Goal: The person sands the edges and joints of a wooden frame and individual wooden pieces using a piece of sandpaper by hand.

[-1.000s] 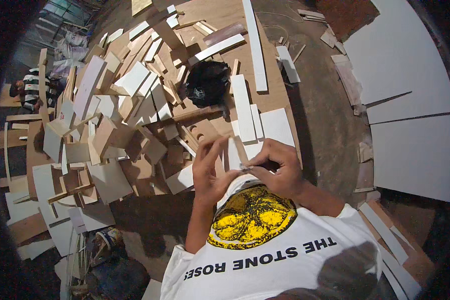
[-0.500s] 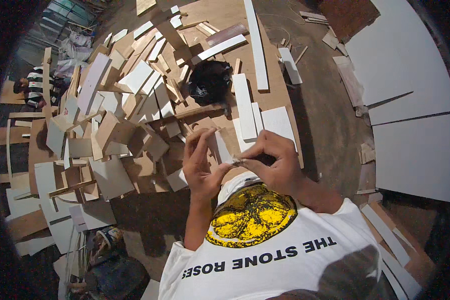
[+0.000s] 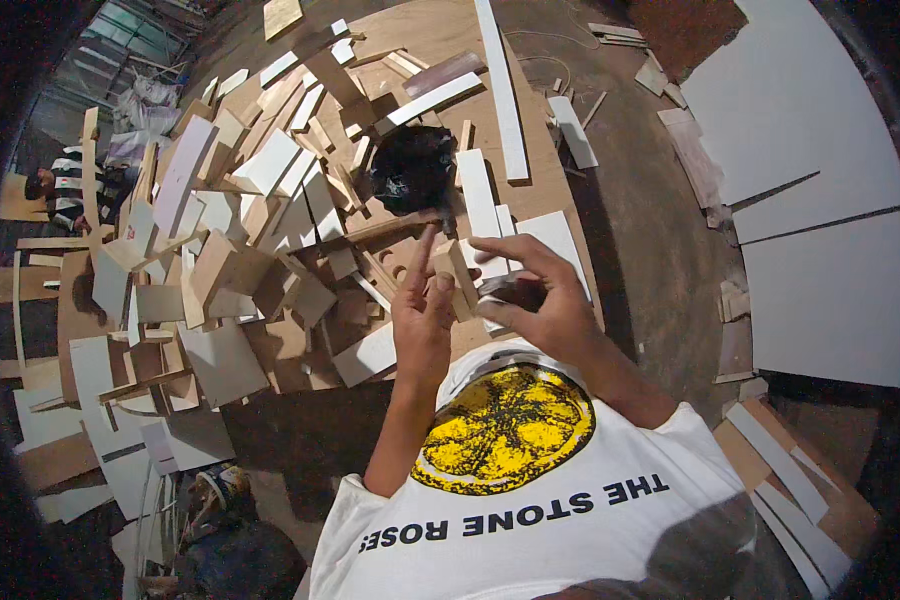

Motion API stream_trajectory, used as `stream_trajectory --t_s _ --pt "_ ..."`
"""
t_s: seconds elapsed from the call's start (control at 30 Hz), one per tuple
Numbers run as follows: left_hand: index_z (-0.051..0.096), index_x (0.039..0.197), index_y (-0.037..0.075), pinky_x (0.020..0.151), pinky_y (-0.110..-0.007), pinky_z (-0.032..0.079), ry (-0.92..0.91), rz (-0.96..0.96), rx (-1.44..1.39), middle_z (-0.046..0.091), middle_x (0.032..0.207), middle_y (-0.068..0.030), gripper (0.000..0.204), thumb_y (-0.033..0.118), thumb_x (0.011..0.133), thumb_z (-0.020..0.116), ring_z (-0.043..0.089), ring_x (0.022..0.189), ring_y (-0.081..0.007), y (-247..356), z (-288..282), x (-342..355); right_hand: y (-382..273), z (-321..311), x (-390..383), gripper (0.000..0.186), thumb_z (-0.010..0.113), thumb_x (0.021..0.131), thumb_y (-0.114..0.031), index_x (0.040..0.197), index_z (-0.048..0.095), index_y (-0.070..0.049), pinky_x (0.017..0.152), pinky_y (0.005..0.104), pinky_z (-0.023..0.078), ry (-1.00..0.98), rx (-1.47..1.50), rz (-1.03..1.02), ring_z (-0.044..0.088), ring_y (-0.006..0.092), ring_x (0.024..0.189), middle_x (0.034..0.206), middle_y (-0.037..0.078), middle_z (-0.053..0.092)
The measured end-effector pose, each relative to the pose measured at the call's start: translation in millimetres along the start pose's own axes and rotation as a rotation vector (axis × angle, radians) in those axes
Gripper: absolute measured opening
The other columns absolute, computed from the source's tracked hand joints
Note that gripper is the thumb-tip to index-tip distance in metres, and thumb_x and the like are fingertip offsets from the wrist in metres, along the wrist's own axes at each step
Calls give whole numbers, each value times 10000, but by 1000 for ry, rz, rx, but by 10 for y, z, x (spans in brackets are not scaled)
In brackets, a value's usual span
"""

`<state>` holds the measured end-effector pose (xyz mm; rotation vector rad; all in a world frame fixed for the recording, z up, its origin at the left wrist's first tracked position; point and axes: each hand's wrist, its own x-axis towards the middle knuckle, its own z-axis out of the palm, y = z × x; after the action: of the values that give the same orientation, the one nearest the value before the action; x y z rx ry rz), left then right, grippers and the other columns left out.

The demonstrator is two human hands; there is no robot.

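My left hand [image 3: 425, 325] is raised near the table's front edge, index finger stretched out, nothing seen in it. To its right my right hand [image 3: 555, 305] has thumb and index finger apart; the gap between them is in dark shadow, and I see nothing held there. Beyond and between the hands lies a short pale wooden block [image 3: 454, 275]. A crumpled black plastic bag [image 3: 413, 168] sits on the table past my left fingertips. White boards [image 3: 482, 205] lie just beyond my right hand.
A big heap of wood and white board offcuts [image 3: 220, 270] covers the table's left side. One long white strip [image 3: 504, 90] lies toward the far edge. Large white sheets [image 3: 820, 290] are at the right. At far left is a person in a striped top [image 3: 68, 185].
My hands were close together, fingertips pinched on something small I cannot make out. Now they have parted and the fingers have spread. The pale block between them has come into view.
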<state>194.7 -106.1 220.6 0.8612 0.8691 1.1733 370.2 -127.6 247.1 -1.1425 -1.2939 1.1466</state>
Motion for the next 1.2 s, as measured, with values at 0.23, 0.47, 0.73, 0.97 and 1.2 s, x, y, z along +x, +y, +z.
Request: stream_trajectory --t_s 0.23,0.47,0.73,0.97,1.2 --pt "459 1501 6 924 -409 602 -118 -247 -37 609 1320 -151 644 429 1037 601 676 1123 -262 -46 -118 6 354 -43 88 840 931 651 -136 1414 586 -69 668 205 434 -62 -176 -291 501 31 772 1287 48 637" --pt "368 1563 -3 1107 -455 476 -296 -5 155 480 1490 -166 924 443 878 797 476 1411 -310 -47 -263 -49 286 -24 0 805 914 646 -54 1385 595 -44 594 159 339 -33 56 -47 369 -12 654 1107 -46 641" --pt "357 1575 7 1120 -473 478 -300 139 315 445 1549 -182 1069 171 694 938 466 1425 -318 -18 -205 -54 226 -96 -73 846 975 669 -204 1411 589 -75 725 227 472 -133 88 258 580 52 842 1254 53 654" --pt "402 1547 -17 1123 -446 479 -304 229 448 512 1478 -200 949 17 706 841 527 1368 -298 17 -187 -80 226 -272 -107 591 459 1053 -533 1390 607 -71 545 197 331 8 327 189 359 10 616 992 -1 575" --pt "467 1498 -53 1134 -430 443 -281 190 338 534 1462 -215 911 70 687 862 545 1342 -288 -129 -219 -155 -6 -242 -97 151 808 858 -89 1007 796 -71 744 287 549 111 -94 5 698 154 865 936 93 752"
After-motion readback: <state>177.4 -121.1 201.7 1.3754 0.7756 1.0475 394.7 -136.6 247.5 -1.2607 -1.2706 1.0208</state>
